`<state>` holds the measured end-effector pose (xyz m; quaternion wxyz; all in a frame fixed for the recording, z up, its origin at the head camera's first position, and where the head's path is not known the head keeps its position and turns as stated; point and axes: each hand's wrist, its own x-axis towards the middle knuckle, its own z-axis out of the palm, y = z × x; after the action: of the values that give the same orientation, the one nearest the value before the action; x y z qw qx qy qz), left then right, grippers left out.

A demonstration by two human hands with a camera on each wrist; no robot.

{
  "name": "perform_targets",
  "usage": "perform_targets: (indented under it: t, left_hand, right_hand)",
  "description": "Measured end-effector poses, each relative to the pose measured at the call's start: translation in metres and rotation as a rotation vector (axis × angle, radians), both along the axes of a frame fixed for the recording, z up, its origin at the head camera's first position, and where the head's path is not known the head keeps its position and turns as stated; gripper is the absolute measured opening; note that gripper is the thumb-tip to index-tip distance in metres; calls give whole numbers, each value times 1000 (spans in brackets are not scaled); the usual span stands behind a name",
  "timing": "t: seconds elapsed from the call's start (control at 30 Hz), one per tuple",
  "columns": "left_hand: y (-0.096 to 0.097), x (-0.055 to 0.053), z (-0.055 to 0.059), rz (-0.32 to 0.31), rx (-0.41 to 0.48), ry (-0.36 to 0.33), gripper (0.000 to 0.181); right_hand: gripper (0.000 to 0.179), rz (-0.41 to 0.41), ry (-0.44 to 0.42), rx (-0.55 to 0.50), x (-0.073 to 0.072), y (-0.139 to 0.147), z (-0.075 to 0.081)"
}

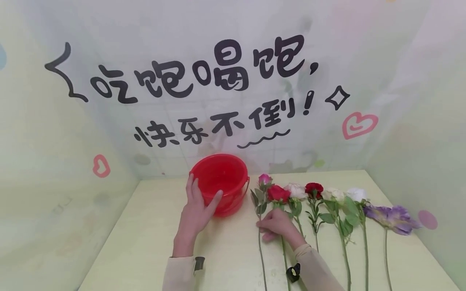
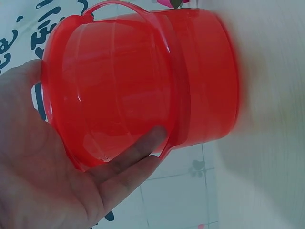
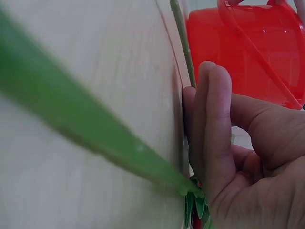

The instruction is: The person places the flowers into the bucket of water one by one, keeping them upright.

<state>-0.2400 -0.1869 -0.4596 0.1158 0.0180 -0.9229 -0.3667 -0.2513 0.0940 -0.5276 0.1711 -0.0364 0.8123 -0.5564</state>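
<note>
A red plastic bucket (image 1: pixel 227 206) stands upright near the back of the table, its mouth facing up. My left hand (image 1: pixel 194 212) spreads around its left and near side; in the left wrist view, the thumb touches the rim and the long fingers (image 2: pixel 128 160) lie nearly straight along the wall. My right hand (image 1: pixel 279 225) is at the stem of a pink rose (image 1: pixel 264 179), thumb and index finger pinching it close to the tabletop. Beside that hand lies a red rose (image 1: pixel 278 194), its green stem (image 3: pixel 95 117) crossing the right wrist view.
Further right, more artificial flowers lie in a row: a pale pink rose (image 1: pixel 296 190), a dark red flower (image 1: pixel 314 190), a cream flower (image 1: pixel 333 195), a white flower (image 1: pixel 356 195) and a purple flower (image 1: pixel 395 219). A printed curtain (image 1: pixel 218 24) borders the table (image 1: pixel 153 226).
</note>
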Motion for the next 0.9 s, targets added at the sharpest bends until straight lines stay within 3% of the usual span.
perform_targets:
  t: [0.43,0.73,0.9]
  left_hand:
    - [3,2,0,-1,-4,-10,114]
    - [1,2,-1,1,7,-11,115]
    - [0,2,1,0,6,-4,116]
  right_hand:
    - [13,-29,56,-14,4,-1,-4]
    - [20,-31,38,-115,2,0,-6]
    - [21,-32,33,-194,-1,4,5]
